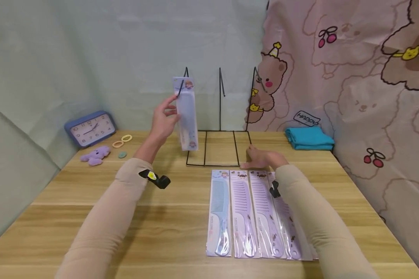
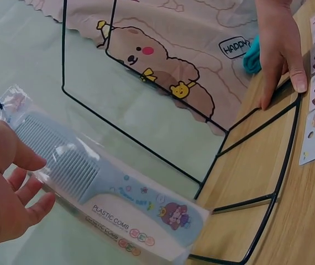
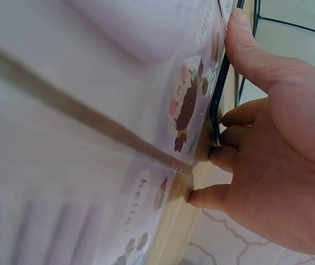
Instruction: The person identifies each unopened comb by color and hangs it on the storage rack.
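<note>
Packaged combs [image 1: 251, 213] lie in a row on the table [image 1: 90, 201]; the rightmost is partly hidden under the right sleeve. Right hand [image 1: 263, 158], fingers straight, presses the wire rack [image 1: 220, 147] base. Left hand [image 1: 162, 122] holds the blue packaged comb [image 1: 186, 112] up at the rack's left hook; hook engagement unclear.

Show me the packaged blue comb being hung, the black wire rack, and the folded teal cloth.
packaged blue comb [image 2: 85, 182]: left wrist view, on the comb's spine beside the teeth.
black wire rack [image 1: 220, 100]: head view, on the middle upright rod.
folded teal cloth [image 1: 309, 138]: head view, on its top surface.
</note>
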Tool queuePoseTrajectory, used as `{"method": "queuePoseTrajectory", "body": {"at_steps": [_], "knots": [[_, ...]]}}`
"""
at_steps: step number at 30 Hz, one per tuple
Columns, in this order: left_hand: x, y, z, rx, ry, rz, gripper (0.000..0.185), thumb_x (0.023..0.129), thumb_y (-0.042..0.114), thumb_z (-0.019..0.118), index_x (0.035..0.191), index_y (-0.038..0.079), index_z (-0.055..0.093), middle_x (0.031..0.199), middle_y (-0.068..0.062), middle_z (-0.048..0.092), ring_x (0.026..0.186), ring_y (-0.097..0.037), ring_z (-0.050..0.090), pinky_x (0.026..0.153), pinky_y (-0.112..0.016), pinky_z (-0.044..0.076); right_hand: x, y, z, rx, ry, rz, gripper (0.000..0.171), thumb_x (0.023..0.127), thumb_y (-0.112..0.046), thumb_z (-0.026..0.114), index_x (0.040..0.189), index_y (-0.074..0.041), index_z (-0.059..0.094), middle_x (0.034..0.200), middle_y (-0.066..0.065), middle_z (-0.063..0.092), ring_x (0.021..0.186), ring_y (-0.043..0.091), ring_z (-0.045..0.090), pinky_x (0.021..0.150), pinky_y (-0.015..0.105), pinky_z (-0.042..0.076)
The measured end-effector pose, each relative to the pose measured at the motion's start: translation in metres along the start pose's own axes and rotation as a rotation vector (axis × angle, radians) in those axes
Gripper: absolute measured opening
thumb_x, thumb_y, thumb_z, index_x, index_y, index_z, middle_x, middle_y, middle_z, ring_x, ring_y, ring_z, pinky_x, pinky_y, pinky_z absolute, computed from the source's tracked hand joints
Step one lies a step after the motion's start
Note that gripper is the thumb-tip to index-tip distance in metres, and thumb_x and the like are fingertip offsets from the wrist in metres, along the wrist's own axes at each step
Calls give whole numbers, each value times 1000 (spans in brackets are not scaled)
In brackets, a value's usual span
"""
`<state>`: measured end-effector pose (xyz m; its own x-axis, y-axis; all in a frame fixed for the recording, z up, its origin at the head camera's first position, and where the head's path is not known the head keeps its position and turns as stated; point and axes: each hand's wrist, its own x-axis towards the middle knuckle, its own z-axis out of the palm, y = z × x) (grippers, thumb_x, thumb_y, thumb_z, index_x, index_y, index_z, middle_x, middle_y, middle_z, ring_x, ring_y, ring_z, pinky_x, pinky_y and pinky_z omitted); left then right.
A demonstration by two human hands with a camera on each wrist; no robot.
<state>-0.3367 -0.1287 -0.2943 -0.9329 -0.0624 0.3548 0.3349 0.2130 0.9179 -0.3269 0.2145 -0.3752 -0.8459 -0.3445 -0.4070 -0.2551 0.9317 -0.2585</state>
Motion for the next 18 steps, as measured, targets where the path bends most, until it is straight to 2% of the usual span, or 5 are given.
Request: {"method": "queuePoseTrajectory", "body": {"at_steps": [12,18], "knots": [[-2,-4,2,39,-9,41,68,88,-16,57,147,18,53,123,-19,53,124,-35,50,101,-48,47,2,2,1,-13,3,17,97,96,-60,54,158,1,12,164,21,-5,151,37,3,120,51,11],[-8,-5,4,42,19,44,65,89,-15,57,145,19,55,139,-16,48,126,-31,48,103,-45,45,0,2,0,-17,5,5,98,96,-61,54,159,1,10,164,22,-6,150,38,3,120,52,10]]}}
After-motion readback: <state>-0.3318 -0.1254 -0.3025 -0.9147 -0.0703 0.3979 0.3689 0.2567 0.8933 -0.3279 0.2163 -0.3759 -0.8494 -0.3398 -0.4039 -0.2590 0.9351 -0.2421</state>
